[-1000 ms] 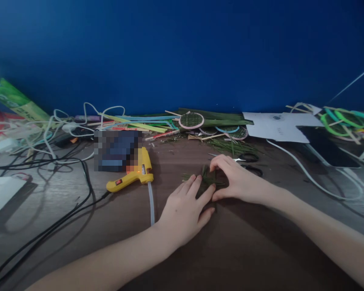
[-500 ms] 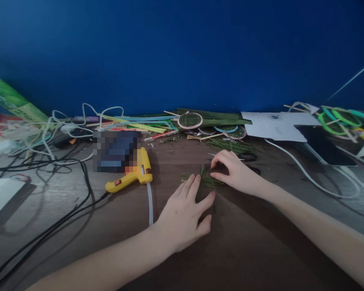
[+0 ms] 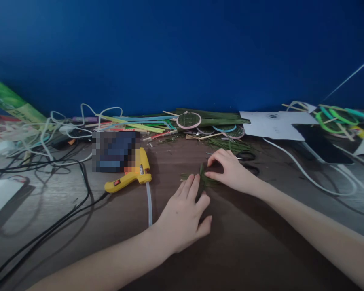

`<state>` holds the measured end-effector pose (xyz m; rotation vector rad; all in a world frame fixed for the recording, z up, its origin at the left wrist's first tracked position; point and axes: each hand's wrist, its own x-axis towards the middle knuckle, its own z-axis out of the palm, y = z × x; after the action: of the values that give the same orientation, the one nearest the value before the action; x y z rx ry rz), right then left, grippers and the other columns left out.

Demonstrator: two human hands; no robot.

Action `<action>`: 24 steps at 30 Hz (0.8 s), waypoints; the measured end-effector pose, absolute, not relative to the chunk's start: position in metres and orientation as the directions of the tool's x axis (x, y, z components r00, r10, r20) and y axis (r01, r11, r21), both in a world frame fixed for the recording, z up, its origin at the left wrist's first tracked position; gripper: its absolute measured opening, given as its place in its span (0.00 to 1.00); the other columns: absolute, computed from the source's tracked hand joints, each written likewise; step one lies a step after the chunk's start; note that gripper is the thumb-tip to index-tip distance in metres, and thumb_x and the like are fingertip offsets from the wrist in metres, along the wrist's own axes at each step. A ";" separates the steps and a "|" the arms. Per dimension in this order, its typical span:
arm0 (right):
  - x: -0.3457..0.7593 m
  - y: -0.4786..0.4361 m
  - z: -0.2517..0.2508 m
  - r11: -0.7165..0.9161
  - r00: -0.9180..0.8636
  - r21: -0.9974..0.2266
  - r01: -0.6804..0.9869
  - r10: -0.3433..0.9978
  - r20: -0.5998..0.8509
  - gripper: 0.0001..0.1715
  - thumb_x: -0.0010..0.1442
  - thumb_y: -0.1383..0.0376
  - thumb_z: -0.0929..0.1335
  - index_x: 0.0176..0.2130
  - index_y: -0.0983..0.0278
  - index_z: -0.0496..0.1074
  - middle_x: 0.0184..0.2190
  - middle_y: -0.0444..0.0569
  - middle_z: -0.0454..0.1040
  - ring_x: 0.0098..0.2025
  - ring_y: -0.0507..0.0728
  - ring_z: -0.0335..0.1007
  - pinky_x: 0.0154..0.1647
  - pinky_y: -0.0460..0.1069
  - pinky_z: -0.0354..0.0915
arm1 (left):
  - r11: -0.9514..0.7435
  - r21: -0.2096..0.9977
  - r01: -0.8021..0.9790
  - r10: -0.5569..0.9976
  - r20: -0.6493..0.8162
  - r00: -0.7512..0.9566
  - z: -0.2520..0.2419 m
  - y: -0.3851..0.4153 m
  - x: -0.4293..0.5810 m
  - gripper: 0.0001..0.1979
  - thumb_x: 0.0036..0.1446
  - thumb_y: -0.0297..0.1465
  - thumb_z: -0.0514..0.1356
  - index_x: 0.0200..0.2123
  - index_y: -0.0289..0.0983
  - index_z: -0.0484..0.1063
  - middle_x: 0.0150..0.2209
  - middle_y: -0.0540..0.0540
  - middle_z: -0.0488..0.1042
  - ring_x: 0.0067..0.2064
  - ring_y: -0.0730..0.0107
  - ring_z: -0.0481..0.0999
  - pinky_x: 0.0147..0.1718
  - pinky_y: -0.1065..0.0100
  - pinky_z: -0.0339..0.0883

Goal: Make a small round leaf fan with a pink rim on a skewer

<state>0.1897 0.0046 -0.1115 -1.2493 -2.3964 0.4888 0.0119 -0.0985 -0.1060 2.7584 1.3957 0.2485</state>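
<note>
Narrow green leaf strips lie crossed on the dark wooden table, partly covered by my fingers. My left hand rests flat over their near left side, fingers stretched out and thumb apart. From the right, my right hand reaches to the same strips. Its thumb and forefinger curve with a gap between them, their tips beside an upright-looking strip; I cannot tell whether they touch it. Scissors with black handles lie just behind my right hand, their blades partly hidden by it.
A yellow glue gun with a clear glue stick lies to the left, beside a blurred dark object. Along the blue wall are woven leaf discs, cut strips and white paper. A phone and cables flank the area.
My right hand has shifted slightly left, closer to the upright-looking strip. My left forefinger has drawn in a little, while the left palm stays in place.
</note>
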 end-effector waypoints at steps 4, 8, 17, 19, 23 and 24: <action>0.187 0.003 -0.112 0.518 -0.490 -0.460 0.721 0.851 0.191 0.10 0.53 0.60 0.67 0.32 0.62 0.63 0.35 0.49 0.65 0.40 0.60 0.59 0.41 0.55 0.59 | -0.585 0.118 0.803 0.811 0.115 0.574 -0.107 -0.100 0.013 0.20 0.53 0.36 0.56 0.46 0.30 0.65 0.60 0.26 0.53 0.62 0.42 0.50 0.56 0.48 0.55; 0.185 0.002 -0.114 0.507 -0.463 -0.445 0.738 0.860 0.212 0.10 0.52 0.59 0.68 0.32 0.62 0.63 0.35 0.49 0.65 0.40 0.61 0.59 0.41 0.55 0.58 | -0.578 0.132 0.805 0.816 0.102 0.569 -0.108 -0.101 0.013 0.21 0.54 0.36 0.56 0.48 0.29 0.64 0.61 0.25 0.52 0.62 0.42 0.48 0.56 0.48 0.54; 0.185 0.002 -0.117 0.516 -0.452 -0.443 0.733 0.856 0.250 0.11 0.52 0.59 0.68 0.32 0.61 0.63 0.34 0.49 0.65 0.39 0.61 0.60 0.40 0.55 0.58 | -0.572 0.171 0.802 0.820 0.108 0.562 -0.108 -0.101 0.013 0.19 0.54 0.36 0.55 0.45 0.29 0.65 0.60 0.25 0.53 0.63 0.43 0.48 0.56 0.47 0.53; 0.185 0.002 -0.118 0.520 -0.452 -0.445 0.729 0.854 0.258 0.11 0.52 0.58 0.68 0.32 0.61 0.63 0.34 0.49 0.65 0.39 0.61 0.60 0.40 0.55 0.58 | -0.560 0.190 0.806 0.828 0.124 0.547 -0.108 -0.100 0.014 0.19 0.55 0.35 0.55 0.47 0.29 0.63 0.60 0.27 0.54 0.63 0.45 0.49 0.56 0.47 0.54; 0.186 0.001 -0.120 0.527 -0.446 -0.452 0.720 0.850 0.281 0.12 0.53 0.57 0.68 0.32 0.61 0.64 0.35 0.50 0.66 0.40 0.62 0.60 0.40 0.56 0.58 | -0.513 0.253 0.820 0.858 0.157 0.488 -0.106 -0.096 0.013 0.18 0.55 0.29 0.52 0.49 0.30 0.59 0.57 0.31 0.61 0.61 0.52 0.56 0.55 0.50 0.58; 0.186 0.001 -0.119 0.526 -0.442 -0.460 0.716 0.851 0.285 0.11 0.53 0.57 0.68 0.32 0.61 0.64 0.35 0.50 0.66 0.40 0.62 0.60 0.40 0.56 0.58 | -0.502 0.265 0.823 0.865 0.157 0.477 -0.105 -0.095 0.013 0.17 0.55 0.28 0.51 0.49 0.31 0.59 0.56 0.32 0.62 0.60 0.53 0.58 0.55 0.51 0.59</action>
<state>0.1860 0.0010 -0.1193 -1.2748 -2.2858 0.3735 0.0132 -0.0947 -0.1052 2.5657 1.4777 0.4072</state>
